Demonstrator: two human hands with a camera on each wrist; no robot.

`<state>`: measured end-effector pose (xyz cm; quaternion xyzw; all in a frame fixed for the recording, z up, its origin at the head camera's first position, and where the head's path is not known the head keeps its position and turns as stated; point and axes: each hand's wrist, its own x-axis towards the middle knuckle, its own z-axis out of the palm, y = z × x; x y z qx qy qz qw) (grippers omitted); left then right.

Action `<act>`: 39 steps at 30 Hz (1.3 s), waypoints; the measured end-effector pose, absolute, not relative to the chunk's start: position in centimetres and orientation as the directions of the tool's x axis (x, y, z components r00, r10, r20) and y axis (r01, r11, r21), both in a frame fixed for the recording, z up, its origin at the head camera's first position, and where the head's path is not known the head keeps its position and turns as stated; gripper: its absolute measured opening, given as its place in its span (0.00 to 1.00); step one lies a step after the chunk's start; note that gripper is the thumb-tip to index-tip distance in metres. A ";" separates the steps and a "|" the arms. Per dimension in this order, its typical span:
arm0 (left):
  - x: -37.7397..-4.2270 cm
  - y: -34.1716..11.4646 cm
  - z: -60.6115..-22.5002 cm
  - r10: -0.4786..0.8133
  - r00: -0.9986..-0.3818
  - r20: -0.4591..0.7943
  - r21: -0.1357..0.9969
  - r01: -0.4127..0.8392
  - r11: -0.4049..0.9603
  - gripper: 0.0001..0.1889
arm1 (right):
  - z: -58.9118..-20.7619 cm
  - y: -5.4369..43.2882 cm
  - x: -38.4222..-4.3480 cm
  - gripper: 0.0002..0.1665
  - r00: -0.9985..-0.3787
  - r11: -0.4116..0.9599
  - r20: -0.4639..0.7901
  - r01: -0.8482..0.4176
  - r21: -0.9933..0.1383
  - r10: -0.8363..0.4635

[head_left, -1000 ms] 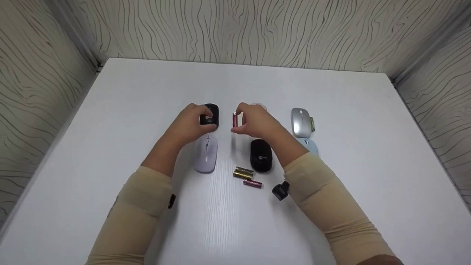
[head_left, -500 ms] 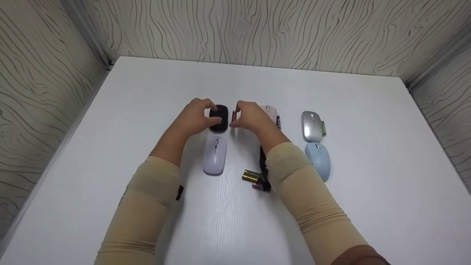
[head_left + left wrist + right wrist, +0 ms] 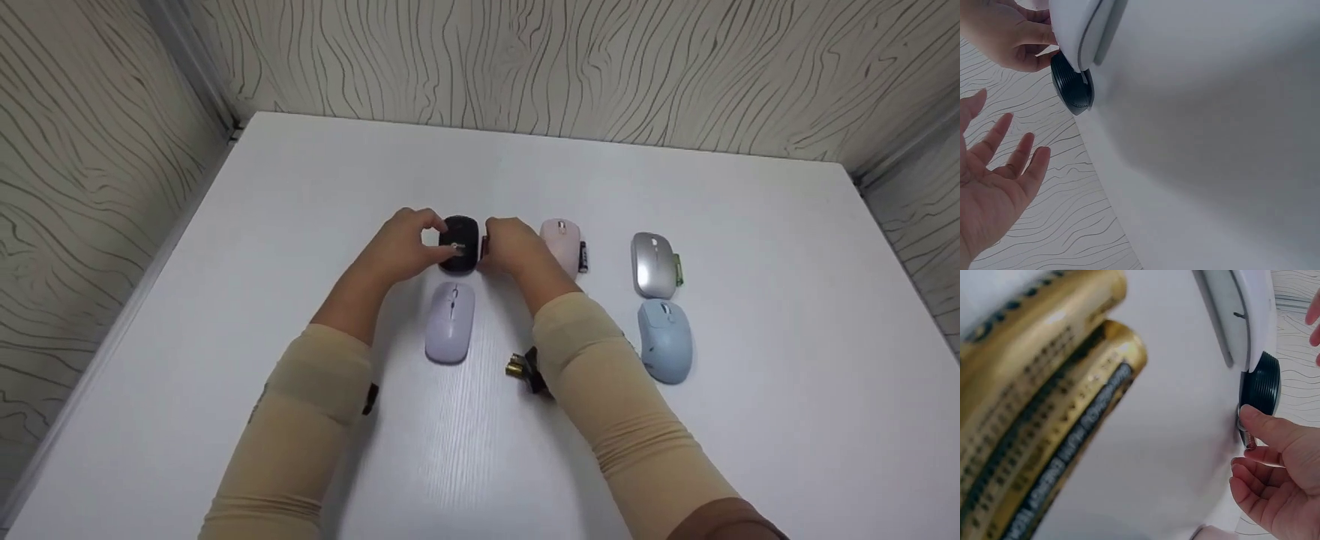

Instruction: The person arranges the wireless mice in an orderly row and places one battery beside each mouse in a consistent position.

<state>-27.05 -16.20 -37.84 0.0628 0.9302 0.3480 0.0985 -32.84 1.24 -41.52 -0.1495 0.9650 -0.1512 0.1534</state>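
A black computer mouse [image 3: 460,234] lies on the white table between both hands. My left hand [image 3: 405,244] is at its left side, thumb and index finger near its edge; in the left wrist view the fingers of the left hand [image 3: 1002,185] are spread and hold nothing. Against or just beside the mouse's right side, my right hand [image 3: 516,246] pinches a small red battery [image 3: 484,245]. The right wrist view shows this battery [image 3: 1249,440] upright beneath the thumb, next to the black mouse [image 3: 1262,385]; contact between them is unclear.
A lilac mouse [image 3: 450,324] lies just in front. To the right are a pink mouse [image 3: 561,244] with a dark battery [image 3: 583,256], a silver mouse [image 3: 653,264] with a green battery [image 3: 679,270], and a blue mouse [image 3: 666,341]. Gold batteries [image 3: 514,366] are partly behind the right wrist camera.
My right hand has brought the red battery across to the black mouse's right side, closing the gap. The right forearm now covers the other black mouse. The head view has shifted somewhat.
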 end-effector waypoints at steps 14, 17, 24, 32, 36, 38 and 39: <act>-27.0 -15.6 -37.8 0.185 -0.970 -0.157 0.656 0.038 0.754 0.21 | -41.2 1.8 -32.7 0.16 -0.906 0.905 -0.248 -0.248 -0.345 -0.342; -27.0 -15.5 -37.7 0.190 -0.969 -0.155 0.657 0.042 0.752 0.21 | -41.2 1.9 -32.7 0.15 -0.907 0.907 -0.249 -0.248 -0.340 -0.341; -27.0 -15.4 -37.6 0.189 -0.966 -0.176 0.657 0.027 0.753 0.21 | -40.5 2.5 -32.5 0.22 -0.906 0.902 -0.249 -0.243 -0.357 -0.342; -26.6 -15.0 -37.6 0.191 -0.965 -0.181 0.650 0.028 0.759 0.21 | -38.5 3.7 -31.8 0.28 -0.898 0.910 -0.272 -0.249 -0.333 -0.345; -26.3 -14.7 -37.5 0.202 -0.965 -0.169 0.653 0.044 0.756 0.21 | -37.3 4.5 -30.7 0.27 -0.892 0.907 -0.284 -0.250 -0.338 -0.352; -26.0 -14.6 -37.4 0.206 -0.965 -0.164 0.654 0.049 0.755 0.20 | -36.7 5.0 -30.1 0.27 -0.887 0.903 -0.276 -0.274 -0.330 -0.370; -25.8 -14.5 -37.3 0.203 -0.965 -0.164 0.654 0.048 0.755 0.20 | -36.4 5.2 -29.8 0.27 -0.885 0.901 -0.271 -0.288 -0.323 -0.380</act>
